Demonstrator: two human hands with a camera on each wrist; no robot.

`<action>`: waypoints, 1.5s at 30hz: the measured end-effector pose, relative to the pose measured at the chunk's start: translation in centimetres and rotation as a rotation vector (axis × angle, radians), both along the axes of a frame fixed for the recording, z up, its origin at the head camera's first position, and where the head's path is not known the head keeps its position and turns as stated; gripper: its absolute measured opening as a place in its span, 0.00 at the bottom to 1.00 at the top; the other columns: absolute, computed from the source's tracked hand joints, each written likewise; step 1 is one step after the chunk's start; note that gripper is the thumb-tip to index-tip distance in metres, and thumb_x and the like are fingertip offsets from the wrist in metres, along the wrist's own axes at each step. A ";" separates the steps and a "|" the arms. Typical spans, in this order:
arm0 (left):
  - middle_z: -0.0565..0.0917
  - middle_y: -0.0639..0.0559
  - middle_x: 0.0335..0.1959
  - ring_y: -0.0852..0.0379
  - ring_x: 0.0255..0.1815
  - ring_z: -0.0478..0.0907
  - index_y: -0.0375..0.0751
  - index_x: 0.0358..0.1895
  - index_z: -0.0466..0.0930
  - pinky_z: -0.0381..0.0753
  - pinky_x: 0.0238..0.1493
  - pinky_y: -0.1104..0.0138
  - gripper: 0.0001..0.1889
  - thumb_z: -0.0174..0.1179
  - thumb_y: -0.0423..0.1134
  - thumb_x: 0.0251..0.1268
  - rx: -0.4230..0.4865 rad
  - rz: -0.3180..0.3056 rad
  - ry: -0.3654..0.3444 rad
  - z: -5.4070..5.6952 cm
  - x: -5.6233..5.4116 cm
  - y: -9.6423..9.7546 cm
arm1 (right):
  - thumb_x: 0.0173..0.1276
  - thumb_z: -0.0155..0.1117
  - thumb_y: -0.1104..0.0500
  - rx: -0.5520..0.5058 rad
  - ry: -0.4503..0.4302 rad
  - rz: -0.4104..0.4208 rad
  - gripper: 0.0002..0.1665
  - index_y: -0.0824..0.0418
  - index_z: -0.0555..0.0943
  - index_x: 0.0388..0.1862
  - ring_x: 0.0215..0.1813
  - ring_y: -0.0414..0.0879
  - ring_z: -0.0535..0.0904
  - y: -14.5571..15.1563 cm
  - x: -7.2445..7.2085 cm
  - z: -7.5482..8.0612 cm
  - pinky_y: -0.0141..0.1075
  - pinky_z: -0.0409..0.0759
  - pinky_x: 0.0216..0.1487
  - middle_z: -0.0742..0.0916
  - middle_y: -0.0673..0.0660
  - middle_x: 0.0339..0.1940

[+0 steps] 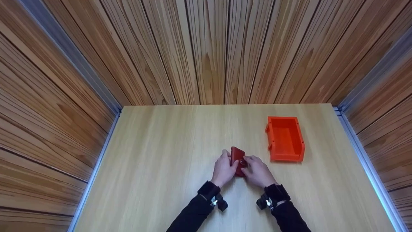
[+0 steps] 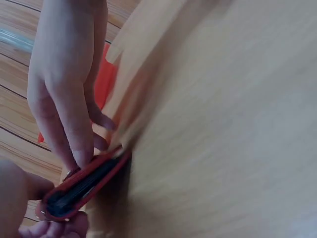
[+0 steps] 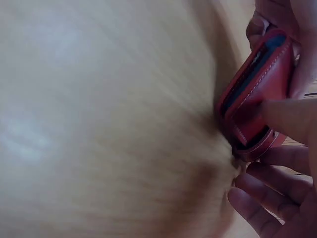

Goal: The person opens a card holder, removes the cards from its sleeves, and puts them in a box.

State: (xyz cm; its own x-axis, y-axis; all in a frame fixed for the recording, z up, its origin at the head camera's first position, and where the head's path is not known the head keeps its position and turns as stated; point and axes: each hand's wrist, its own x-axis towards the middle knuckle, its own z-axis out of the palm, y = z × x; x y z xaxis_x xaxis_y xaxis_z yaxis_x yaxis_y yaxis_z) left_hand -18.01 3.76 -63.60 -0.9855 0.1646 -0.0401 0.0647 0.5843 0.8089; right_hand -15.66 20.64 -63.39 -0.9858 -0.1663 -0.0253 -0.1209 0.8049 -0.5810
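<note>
A small red leather wallet point(image 1: 237, 155) with pale stitching along its edges is held up in front of me, over the table. My left hand point(image 1: 222, 169) grips it by one end, thumb on the near face. At the other side my right hand point(image 1: 258, 173) has its thumb on the face and its index finger by the closing strap; the other fingers are spread loosely. A round snap shows on that face in the head view. Along its open side the wallet point(image 3: 260, 82) reveals a dark lining and narrow pockets.
An orange-red open bin point(image 1: 286, 138) stands on the table to the right, beyond my right hand. Wood-plank walls with metal corner rails point(image 1: 96, 161) border the light wooden table point(image 1: 161, 145) at the back and both sides.
</note>
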 end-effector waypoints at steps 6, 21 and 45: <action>0.86 0.44 0.46 0.56 0.41 0.86 0.38 0.55 0.73 0.87 0.40 0.68 0.18 0.67 0.40 0.69 -0.032 0.007 0.064 0.5 0.0 0.5 | 0.72 0.68 0.62 -0.033 -0.007 -0.017 0.28 0.71 0.78 0.68 0.62 0.59 0.80 -0.9 -0.2 -0.1 0.55 0.78 0.68 0.84 0.64 0.57; 0.85 0.45 0.35 0.50 0.32 0.86 0.37 0.48 0.71 0.84 0.30 0.66 0.16 0.68 0.38 0.64 -0.121 0.007 0.236 0.8 0.0 1.1 | 0.71 0.62 0.64 0.058 0.223 -0.121 0.05 0.64 0.76 0.36 0.28 0.59 0.80 -2.8 -0.8 -0.7 0.53 0.79 0.32 0.81 0.58 0.25; 0.82 0.46 0.33 0.47 0.31 0.85 0.36 0.47 0.72 0.83 0.29 0.62 0.14 0.66 0.33 0.64 -0.131 0.009 0.320 0.5 0.0 1.1 | 0.61 0.69 0.67 0.244 0.481 -0.045 0.06 0.66 0.79 0.30 0.23 0.61 0.83 -3.3 -1.3 -0.8 0.53 0.79 0.24 0.84 0.61 0.19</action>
